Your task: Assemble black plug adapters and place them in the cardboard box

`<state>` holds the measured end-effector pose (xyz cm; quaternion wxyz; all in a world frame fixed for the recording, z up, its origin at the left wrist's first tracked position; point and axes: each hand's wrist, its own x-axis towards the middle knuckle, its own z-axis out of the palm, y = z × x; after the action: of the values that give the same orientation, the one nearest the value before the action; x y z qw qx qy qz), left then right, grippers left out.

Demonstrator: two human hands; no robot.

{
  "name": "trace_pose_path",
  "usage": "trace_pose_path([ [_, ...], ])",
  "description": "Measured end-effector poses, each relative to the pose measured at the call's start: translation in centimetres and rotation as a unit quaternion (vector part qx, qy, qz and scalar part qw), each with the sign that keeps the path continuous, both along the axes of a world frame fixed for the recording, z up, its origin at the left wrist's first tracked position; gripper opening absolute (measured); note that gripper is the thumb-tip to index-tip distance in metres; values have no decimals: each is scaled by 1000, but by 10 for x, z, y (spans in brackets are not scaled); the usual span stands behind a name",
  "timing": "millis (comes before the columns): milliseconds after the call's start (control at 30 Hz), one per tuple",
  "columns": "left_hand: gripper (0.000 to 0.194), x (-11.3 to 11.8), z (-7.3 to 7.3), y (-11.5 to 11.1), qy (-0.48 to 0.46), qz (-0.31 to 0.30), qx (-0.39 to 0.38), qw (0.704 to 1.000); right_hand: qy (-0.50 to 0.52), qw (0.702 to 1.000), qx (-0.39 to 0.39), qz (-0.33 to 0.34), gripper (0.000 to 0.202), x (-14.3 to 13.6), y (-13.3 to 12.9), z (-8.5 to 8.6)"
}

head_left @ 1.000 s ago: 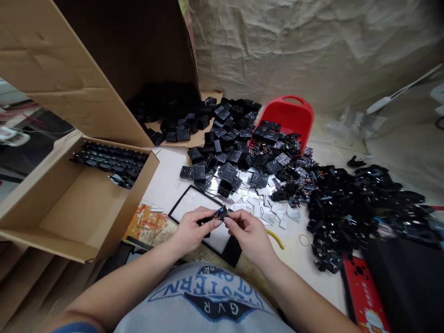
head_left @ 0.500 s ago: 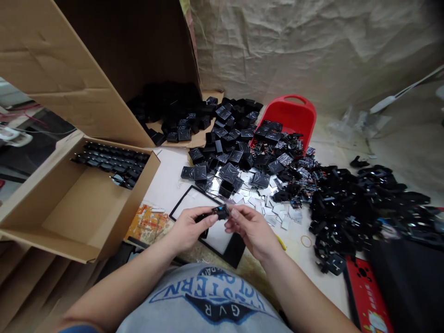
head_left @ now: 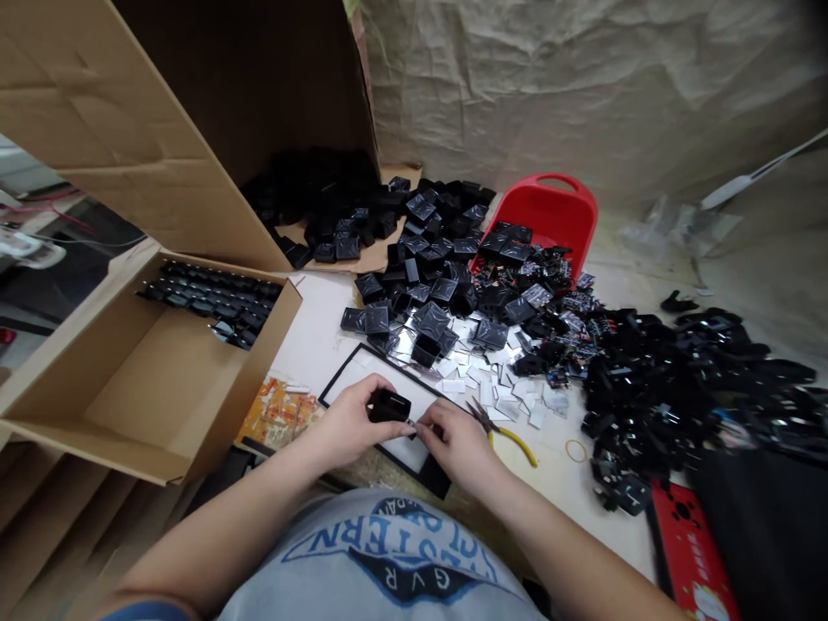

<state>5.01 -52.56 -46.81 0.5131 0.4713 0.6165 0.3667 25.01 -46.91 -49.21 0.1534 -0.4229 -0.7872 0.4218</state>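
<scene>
My left hand (head_left: 354,423) is closed around a small black plastic housing (head_left: 390,405), fingers behind it and thumb along its near side. Its glossy face is turned up. At its near right corner my right hand (head_left: 456,438) pinches a tiny piece (head_left: 412,424), mostly covered by the fingertips; I cannot make out what it is. The two hands almost touch. Beneath them lies a white board with a black frame (head_left: 349,360). Pliers with yellow handles (head_left: 517,442) rest on the table just right of my right hand.
Black box-shaped parts (head_left: 432,319) pile up beyond the board, beside small mirror-like plates (head_left: 453,385). A red scoop-shaped bin (head_left: 549,211) holds wired parts. More black pieces (head_left: 634,371) heap at right. An open cardboard box (head_left: 252,405) with rows of black parts stands left.
The black housing has been turned in my left hand, its circuit side no longer showing. My right hand has moved lower and left, pinching at its corner, and the pliers are now uncovered.
</scene>
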Motion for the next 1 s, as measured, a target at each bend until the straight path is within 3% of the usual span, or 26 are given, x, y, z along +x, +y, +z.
trace_pose_path([
  [100, 32, 9, 2, -3, 53, 49, 60, 996, 141, 985, -59, -76, 19, -2, -1, 6],
  [200, 25, 16, 2, -6, 67, 58, 73, 993, 283, 925, -199, -159, 25, -1, -1, 23],
  [267, 34, 17, 3, -6, 94, 33, 79, 992, 330, 889, -263, -179, 26, -1, -1, 32],
  [367, 58, 15, 8, -4, 105, -44, 132, 985, 351, 868, -293, -191, 25, -4, -4, 37],
  [467, 52, 14, 11, -1, 106, -73, 162, 978, 355, 868, -293, -187, 25, -7, -5, 34],
  [633, 46, 17, 8, -3, 149, -38, 172, 973, 330, 892, -268, -156, 26, -11, -8, 36],
  [833, 45, 20, 7, -5, 190, -37, 206, 959, 291, 923, -199, -151, 27, -13, -13, 48],
  [1000, 45, 21, 6, -5, 198, -37, 210, 957, 280, 931, -187, -143, 27, -13, -15, 47],
])
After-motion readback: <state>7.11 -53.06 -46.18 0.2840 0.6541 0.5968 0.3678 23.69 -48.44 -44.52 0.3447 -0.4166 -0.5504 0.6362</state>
